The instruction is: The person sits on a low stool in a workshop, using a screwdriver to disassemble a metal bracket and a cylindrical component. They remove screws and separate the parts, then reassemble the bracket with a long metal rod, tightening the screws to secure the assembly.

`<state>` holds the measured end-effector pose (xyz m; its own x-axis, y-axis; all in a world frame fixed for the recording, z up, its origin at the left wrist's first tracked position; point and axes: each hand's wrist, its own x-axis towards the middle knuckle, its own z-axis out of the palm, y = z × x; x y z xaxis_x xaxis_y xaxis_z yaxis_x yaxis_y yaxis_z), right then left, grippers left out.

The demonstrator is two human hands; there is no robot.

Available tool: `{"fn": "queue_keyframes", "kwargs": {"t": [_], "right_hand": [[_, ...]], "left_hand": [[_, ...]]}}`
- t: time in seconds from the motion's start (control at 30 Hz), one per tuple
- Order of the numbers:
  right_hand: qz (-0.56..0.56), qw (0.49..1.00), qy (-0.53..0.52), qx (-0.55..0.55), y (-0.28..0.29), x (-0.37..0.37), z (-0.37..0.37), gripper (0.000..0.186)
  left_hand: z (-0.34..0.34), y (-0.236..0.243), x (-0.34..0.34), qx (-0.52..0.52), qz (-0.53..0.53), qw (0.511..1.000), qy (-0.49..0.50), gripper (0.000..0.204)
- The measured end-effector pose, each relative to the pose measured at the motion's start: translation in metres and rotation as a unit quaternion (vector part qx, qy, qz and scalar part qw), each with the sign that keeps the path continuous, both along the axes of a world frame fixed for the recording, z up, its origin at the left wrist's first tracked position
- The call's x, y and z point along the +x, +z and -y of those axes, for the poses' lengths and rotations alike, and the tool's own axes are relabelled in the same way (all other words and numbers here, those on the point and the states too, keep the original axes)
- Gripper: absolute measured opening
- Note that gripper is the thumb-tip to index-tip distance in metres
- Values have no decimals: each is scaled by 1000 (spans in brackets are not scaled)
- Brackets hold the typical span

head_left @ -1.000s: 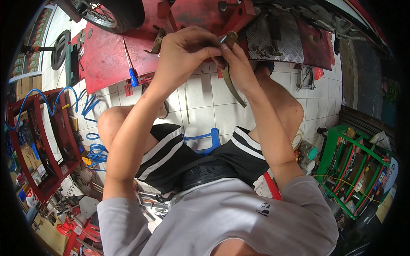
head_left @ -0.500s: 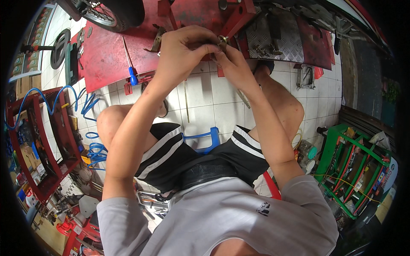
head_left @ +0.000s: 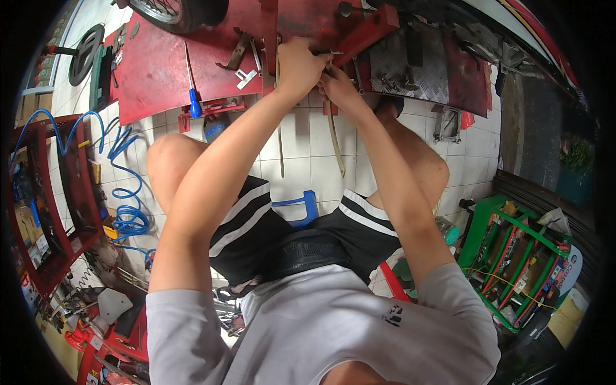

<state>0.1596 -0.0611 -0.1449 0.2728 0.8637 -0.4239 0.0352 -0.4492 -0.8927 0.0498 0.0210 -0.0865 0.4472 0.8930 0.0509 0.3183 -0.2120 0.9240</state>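
My left hand (head_left: 299, 67) is closed over the red bench, its fingers pointing right and mostly hidden. Against them my right hand (head_left: 338, 88) is closed too, at the upright red bracket (head_left: 374, 32). Just above the meeting fingertips a small metal end shows, too small to name. A narrow tan strip (head_left: 335, 146) hangs down from my right hand's fingers toward the floor. Another thin strip (head_left: 281, 151) hangs below my left wrist. To the left on the bench lie a curved metal bracket (head_left: 237, 51), a wrench (head_left: 255, 54) and a small silvery plate (head_left: 245, 79).
A blue-handled screwdriver (head_left: 195, 102) lies on the red bench (head_left: 154, 83) below a wheel (head_left: 173, 13). Small parts sit on the metal tread plate (head_left: 401, 70). A blue coiled hose (head_left: 131, 218) lies at left, a green rack (head_left: 513, 263) at right. A blue stool (head_left: 298, 208) shows between my knees.
Both hands have moved lower on the right, close to the red bracket. The tan strip now hangs farther left and more upright. The wrench and silvery plate have come into sight.
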Motion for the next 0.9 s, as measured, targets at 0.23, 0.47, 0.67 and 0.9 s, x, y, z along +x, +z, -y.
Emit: {"fn": "queue_keyframes", "kwargs": {"t": [0.23, 0.47, 0.67, 0.9], "right_hand": [[-59, 996, -15, -65, 24, 10, -13, 11], [23, 998, -26, -49, 29, 1, -29, 14], [13, 996, -86, -25, 17, 8, -23, 17], [-90, 988, -126, -14, 12, 5, -20, 16]], "left_hand": [[0, 3, 20, -17, 21, 999, 41, 17], [-19, -23, 28, 31, 3, 998, 53, 21], [-12, -7, 36, 23, 29, 999, 23, 16], [-12, -25, 38, 11, 46, 998, 48, 15]]}}
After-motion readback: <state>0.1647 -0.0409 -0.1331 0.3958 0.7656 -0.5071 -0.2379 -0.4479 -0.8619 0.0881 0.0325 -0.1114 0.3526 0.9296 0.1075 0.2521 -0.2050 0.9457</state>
